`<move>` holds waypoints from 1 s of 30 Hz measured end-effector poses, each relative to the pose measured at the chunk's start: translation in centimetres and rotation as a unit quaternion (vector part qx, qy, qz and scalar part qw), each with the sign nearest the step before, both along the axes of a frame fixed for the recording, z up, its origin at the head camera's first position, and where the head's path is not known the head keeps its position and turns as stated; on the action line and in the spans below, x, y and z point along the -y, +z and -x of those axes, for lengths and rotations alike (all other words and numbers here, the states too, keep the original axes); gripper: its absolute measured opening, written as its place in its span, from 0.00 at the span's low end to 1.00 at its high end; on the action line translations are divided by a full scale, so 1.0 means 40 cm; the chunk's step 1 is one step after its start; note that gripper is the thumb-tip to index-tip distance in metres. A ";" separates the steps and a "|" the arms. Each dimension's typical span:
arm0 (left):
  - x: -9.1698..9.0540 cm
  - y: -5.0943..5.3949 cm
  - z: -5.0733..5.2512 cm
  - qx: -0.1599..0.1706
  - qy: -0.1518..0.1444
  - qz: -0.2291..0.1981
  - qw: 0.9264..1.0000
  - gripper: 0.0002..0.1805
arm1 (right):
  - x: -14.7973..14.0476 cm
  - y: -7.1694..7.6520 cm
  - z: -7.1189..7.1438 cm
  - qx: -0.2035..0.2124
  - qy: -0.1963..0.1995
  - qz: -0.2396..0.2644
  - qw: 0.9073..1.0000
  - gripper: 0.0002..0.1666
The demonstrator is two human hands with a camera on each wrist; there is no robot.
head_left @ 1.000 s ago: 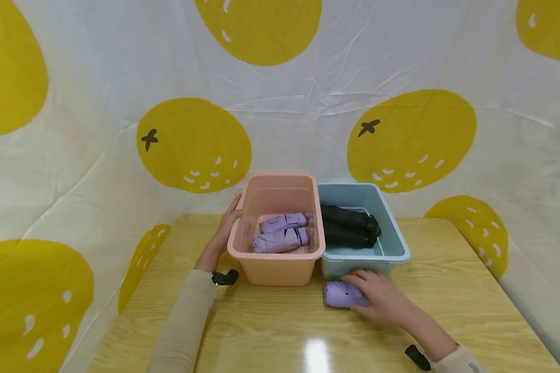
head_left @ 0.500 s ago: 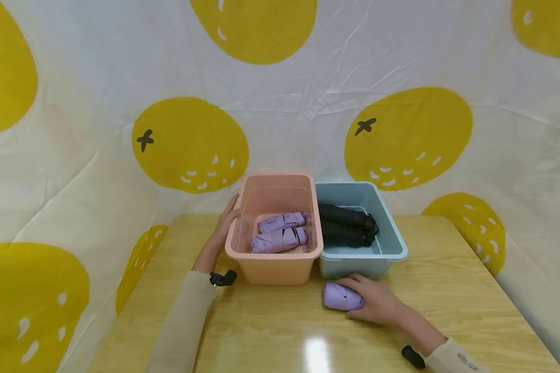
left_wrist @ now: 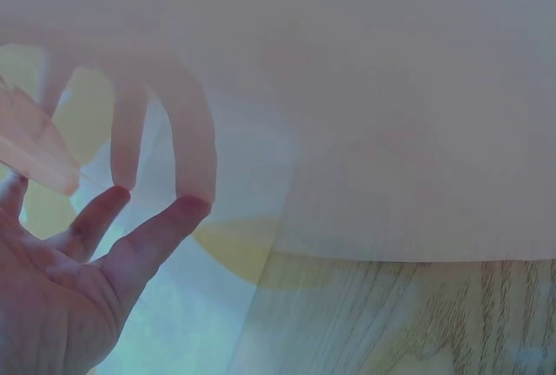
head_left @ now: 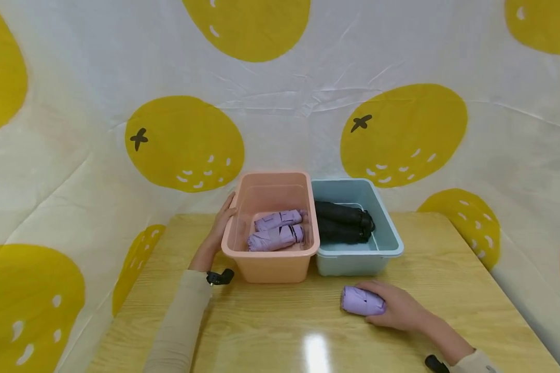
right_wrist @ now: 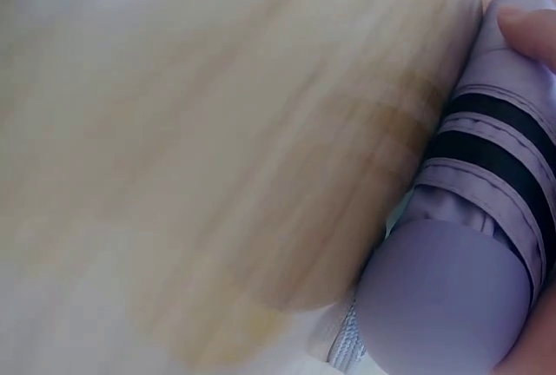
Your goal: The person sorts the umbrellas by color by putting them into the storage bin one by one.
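Note:
My right hand (head_left: 399, 309) grips a folded purple umbrella (head_left: 359, 301) just above the wooden table, in front of the blue bin. In the right wrist view this umbrella (right_wrist: 443, 288) shows a smooth rounded end, dark bands and a grey cord, with fingers curled round it. Against the left side of the pink bin (head_left: 273, 267) rests my left hand (head_left: 220, 224). The left wrist view shows fingertips (left_wrist: 193, 206) touching the bin's glossy wall (left_wrist: 391, 132), which mirrors them. Two folded purple umbrellas (head_left: 275, 238) lie inside the pink bin.
The blue bin (head_left: 354, 263) stands right beside the pink one and holds black folded umbrellas (head_left: 343, 223). Both bins sit near the back of the wooden table (head_left: 261, 326). Behind hangs a white cloth (head_left: 280, 129) printed with yellow fruit.
My right hand has closed round the purple umbrella and moved it rightward and slightly away from the blue bin. The left hand stays at the pink bin. The head view has shifted slightly.

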State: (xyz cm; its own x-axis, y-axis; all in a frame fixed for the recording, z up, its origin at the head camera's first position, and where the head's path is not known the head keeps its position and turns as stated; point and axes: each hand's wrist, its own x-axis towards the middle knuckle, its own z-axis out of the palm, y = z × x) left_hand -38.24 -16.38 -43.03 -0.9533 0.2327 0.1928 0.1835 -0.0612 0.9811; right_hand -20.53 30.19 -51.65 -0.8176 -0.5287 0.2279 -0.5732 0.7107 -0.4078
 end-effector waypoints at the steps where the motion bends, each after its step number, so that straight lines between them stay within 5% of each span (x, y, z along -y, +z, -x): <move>1: 0.002 0.003 0.000 0.003 -0.002 -0.003 1.000 0.33 | -0.013 -0.001 -0.002 0.004 -0.006 0.002 1.000 0.41; 13: 0.003 0.044 -0.031 0.027 -0.001 0.006 1.000 0.32 | -0.164 -0.012 -0.024 -0.001 -0.079 0.028 0.996 0.40; 23: 0.012 0.005 0.005 0.017 0.001 0.005 1.000 0.32 | -0.250 -0.015 0.045 0.012 -0.181 0.070 0.981 0.40; 30: 0.010 -0.001 0.006 0.004 -0.002 -0.001 1.000 0.32 | -0.293 0.000 0.118 0.101 -0.226 0.120 0.962 0.44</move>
State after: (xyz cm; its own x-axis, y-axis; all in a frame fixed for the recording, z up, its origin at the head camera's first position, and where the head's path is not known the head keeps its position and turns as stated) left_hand -38.46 -16.78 -43.06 -0.9540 0.2359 0.1850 0.1745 -0.0648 0.9825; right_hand -25.27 41.91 -51.67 -0.9919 -0.0616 0.1111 -0.1200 0.7405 -0.6612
